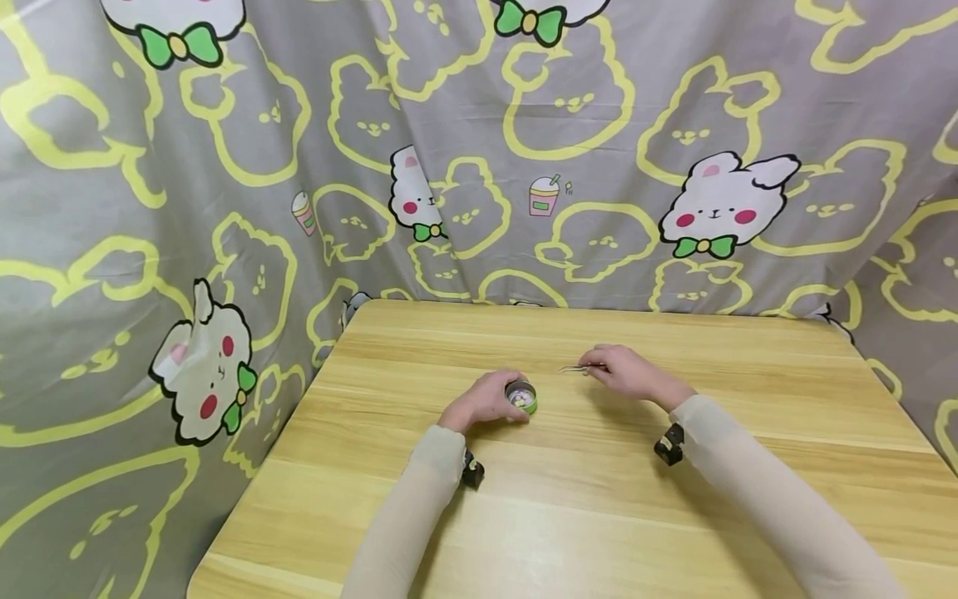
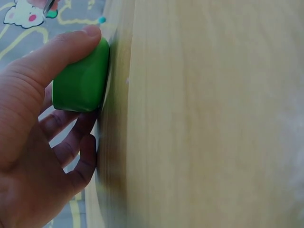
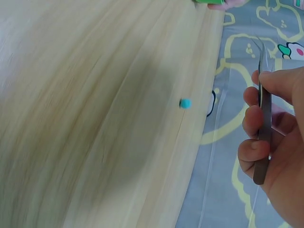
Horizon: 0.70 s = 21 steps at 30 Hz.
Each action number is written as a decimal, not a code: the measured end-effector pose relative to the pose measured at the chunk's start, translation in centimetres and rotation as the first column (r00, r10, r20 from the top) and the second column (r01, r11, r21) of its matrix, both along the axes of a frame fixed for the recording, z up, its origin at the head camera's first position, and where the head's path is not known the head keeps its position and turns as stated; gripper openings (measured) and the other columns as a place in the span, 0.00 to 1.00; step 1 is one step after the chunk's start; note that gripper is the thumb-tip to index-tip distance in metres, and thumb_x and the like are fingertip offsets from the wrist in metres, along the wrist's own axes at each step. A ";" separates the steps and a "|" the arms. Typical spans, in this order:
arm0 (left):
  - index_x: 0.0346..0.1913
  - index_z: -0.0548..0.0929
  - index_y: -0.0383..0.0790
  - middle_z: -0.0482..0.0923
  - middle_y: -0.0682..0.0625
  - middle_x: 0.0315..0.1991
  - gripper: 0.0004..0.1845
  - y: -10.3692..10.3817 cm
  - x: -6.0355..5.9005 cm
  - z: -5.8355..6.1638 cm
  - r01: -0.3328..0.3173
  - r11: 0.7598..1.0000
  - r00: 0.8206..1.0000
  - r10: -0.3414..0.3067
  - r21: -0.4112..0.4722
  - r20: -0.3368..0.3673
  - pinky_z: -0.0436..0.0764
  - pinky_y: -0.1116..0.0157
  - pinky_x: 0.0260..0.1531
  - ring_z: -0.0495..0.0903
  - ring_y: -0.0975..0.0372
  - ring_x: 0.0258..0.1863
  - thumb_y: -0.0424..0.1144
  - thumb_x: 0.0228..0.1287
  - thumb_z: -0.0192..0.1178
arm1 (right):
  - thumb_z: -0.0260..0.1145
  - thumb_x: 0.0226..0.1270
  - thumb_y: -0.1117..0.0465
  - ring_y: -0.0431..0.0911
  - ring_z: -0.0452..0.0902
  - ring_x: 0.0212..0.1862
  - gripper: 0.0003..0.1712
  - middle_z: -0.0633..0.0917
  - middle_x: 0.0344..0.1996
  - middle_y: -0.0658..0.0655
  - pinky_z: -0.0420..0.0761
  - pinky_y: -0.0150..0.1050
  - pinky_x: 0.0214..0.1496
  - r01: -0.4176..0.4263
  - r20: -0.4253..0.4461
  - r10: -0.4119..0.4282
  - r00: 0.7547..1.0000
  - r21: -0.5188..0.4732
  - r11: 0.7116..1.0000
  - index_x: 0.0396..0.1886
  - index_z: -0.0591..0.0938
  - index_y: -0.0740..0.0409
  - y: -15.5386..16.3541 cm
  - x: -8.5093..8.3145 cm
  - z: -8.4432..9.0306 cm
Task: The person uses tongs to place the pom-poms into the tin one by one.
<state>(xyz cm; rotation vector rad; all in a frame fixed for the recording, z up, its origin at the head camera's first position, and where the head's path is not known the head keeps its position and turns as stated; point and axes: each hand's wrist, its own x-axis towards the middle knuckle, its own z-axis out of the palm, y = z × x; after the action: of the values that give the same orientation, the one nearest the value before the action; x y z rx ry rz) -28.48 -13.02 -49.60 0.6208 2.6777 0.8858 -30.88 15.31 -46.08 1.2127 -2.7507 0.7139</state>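
Observation:
My left hand grips a small round green tin by its sides, with the thumb at the near side and fingers at the far side. Small pale, colourful pieces lie inside it; their kind is too small to tell. In the left wrist view the tin's green wall shows under the thumb, low over or on the table. To the right, my right hand holds curved-tip tweezers that point left. Their tips stand apart in the right wrist view, with nothing between them. A small turquoise bead-like piece lies on the table nearby.
The wood-grain table carries all of this. A grey curtain with yellow outlines and white cartoon animals hangs behind and along the left side. Small black devices sit at both wrists.

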 end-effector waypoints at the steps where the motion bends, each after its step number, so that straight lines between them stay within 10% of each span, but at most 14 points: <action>1: 0.53 0.77 0.48 0.77 0.57 0.46 0.30 0.0 0.0 0.0 -0.001 1.000 1.000 0.001 0.000 0.001 0.73 0.65 0.49 0.74 0.63 0.46 0.47 0.44 0.75 | 0.60 0.67 0.67 0.40 0.71 0.30 0.09 0.80 0.33 0.50 0.72 0.40 0.34 0.007 0.003 -0.007 1.000 -0.001 1.000 0.44 0.83 0.59 0.2 0.0 0.0; 21: 0.53 0.77 0.46 0.77 0.56 0.45 0.30 0.2 0.2 0.2 0.004 1.000 1.000 -0.005 -0.013 -0.014 0.73 0.64 0.49 0.74 0.63 0.46 0.47 0.45 0.75 | 0.60 0.67 0.66 0.39 0.69 0.29 0.09 0.80 0.33 0.50 0.71 0.38 0.32 0.057 0.035 -0.059 0.998 0.037 0.998 0.44 0.83 0.61 3.3 0.1 -0.6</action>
<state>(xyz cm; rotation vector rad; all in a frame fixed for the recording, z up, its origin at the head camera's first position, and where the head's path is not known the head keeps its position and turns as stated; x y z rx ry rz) -28.32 -12.79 -49.42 0.6319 2.6909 0.8649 -30.78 18.64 -46.64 1.1319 -2.8275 0.6906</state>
